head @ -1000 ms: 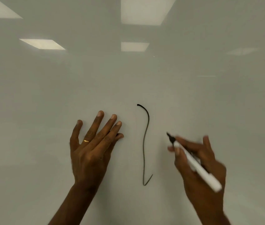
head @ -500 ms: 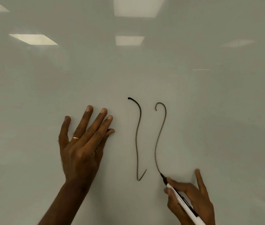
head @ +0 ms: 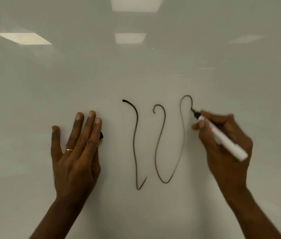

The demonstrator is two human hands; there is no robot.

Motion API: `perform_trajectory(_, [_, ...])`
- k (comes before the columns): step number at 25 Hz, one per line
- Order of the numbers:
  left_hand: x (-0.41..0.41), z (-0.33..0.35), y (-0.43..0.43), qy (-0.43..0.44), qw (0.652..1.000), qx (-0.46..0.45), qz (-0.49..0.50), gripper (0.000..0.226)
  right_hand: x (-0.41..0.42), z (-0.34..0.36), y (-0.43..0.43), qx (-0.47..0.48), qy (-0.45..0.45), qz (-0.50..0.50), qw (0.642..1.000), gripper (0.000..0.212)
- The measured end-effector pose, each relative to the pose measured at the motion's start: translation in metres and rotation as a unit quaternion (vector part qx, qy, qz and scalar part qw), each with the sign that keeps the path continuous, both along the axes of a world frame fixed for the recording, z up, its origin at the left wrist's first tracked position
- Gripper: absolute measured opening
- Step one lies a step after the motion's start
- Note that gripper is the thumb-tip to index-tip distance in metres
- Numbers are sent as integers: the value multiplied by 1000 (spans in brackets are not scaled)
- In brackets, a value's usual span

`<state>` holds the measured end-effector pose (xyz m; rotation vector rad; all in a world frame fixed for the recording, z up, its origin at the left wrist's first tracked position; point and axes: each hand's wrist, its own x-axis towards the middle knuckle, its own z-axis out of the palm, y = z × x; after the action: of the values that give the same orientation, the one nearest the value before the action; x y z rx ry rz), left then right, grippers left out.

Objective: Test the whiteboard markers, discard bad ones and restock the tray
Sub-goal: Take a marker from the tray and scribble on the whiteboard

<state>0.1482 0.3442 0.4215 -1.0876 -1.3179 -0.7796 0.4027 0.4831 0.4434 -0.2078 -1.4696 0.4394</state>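
Observation:
My right hand (head: pixel 222 144) grips a white-barrelled black marker (head: pixel 222 138), its dark tip touching the whiteboard (head: pixel 136 69) at the end of a thin wavy line (head: pixel 182 135). Two more black squiggles lie to the left, a darker one (head: pixel 134 144) and a greyer one (head: pixel 160 144) joined to the newest stroke. My left hand (head: pixel 75 152) rests flat on the board left of the lines, fingers stretched upward, a gold ring on one finger. A small black piece (head: pixel 101 135), apparently the marker cap, peeks out where the thumb is tucked beside the index finger. No tray is in view.
The glossy whiteboard fills the whole view and mirrors ceiling light panels (head: pixel 23 38) along the top. Bare board surface lies above and to both sides of the hands.
My right hand drew the line up from the bottom of the second squiggle, over a hook, and now sits higher and further right. My left hand stayed flat; the black piece now shows.

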Motion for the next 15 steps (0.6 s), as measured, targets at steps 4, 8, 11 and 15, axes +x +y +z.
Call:
perform_trajectory(4, [0,-2,1,-2,999,20,-28,38,5,-94,-9,-18,-94,-65,993,19])
perform_trajectory(8, [-1,-2,2,-6,999,36,-38,36,17,-130,-19,-141,-119,-31,982,29])
perform_trajectory(11, [1,-3,0,-11,998,52,-45,32,25,-139,-28,-149,-136,-10,979,19])
perform_trajectory(15, [13,0,-8,-75,993,42,-85,25,29,-116,-52,-221,-48,95,969,14])
